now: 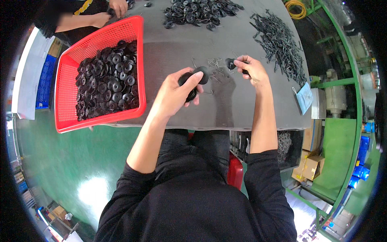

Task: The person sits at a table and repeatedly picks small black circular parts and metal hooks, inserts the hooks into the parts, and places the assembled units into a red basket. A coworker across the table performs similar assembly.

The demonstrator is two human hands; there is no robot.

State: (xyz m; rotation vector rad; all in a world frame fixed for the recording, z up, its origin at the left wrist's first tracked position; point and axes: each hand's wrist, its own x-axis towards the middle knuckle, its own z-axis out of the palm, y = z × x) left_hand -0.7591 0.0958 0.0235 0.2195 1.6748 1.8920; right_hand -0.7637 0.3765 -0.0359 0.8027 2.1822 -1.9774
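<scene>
My left hand [171, 90] is closed around a few round black discs [202, 75], the thumb pressing on the top one. Thin metal wire hooks stick out near these discs. To its right, my right hand [254, 69] pinches a small black part [230, 63] between thumb and fingers, with a thin wire end beside it. How that part is shaped inside the fingers is hidden. Between the two hands, several bent wire hooks [217, 71] lie loose on the grey table [157, 52].
A red plastic basket [142, 80] full of black discs stands at the left. Black discs are heaped [197, 12] at the far side, dark slender parts [278, 46] at the right. A blue face mask [304, 98] hangs at the right edge. Another person's hand [119, 7] works behind the basket.
</scene>
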